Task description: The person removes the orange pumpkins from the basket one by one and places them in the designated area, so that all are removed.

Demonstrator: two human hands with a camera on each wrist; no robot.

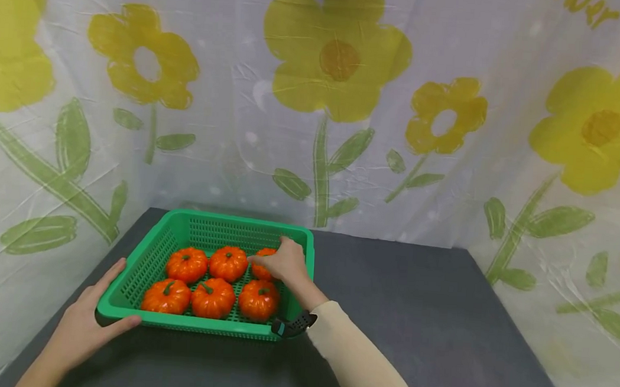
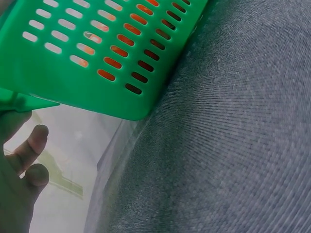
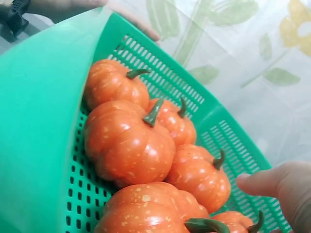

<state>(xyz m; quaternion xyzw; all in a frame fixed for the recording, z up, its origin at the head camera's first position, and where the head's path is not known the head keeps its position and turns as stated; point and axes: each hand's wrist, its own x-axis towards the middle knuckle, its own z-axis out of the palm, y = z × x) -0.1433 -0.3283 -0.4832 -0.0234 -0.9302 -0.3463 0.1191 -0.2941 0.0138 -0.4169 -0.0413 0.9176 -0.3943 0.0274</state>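
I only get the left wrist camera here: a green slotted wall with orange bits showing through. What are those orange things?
Observer: Six orange pumpkins, set in two rows of three inside the green basket.
Visitor: Lovely! Is anyone reaching for them?
Observer: Yes, in the head view the right hand is over the back-right pumpkin; whether it grips it, I can't tell.
Visitor: Anything worn on that arm?
Observer: A black strap shows at the wrist.
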